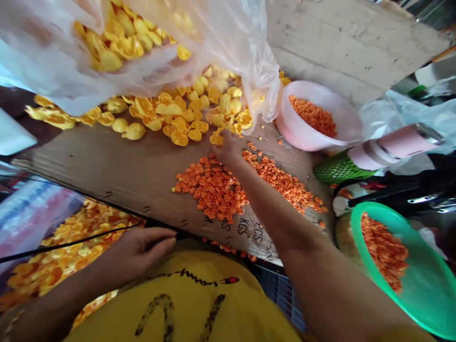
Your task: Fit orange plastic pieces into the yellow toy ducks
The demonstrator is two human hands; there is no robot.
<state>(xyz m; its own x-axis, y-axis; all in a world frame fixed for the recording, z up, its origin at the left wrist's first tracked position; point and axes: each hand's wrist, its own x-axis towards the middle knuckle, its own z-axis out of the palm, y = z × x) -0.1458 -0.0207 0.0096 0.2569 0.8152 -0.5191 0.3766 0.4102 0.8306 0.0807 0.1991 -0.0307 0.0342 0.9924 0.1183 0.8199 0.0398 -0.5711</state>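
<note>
My right hand (228, 148) reaches forward over the cardboard (142, 164), its fingers closed on a yellow piece (216, 138) at the near edge of a heap of yellow cup-shaped pieces (171, 114). Below its wrist lies a pile of small orange pieces (217, 190), which the forearm crosses. Near the cardboard's front edge, by the yellow shirt, rests my left hand (147, 247); its fingers are bent together and their tips are hard to make out, as is anything between them.
A clear plastic bag (235, 42) of yellow pieces covers the back left. At the right stand a pink bowl (285, 114) and a green basin (427, 285) with orange pieces, and a pink bottle (402, 145). More yellow pieces (81, 237) lie lower left.
</note>
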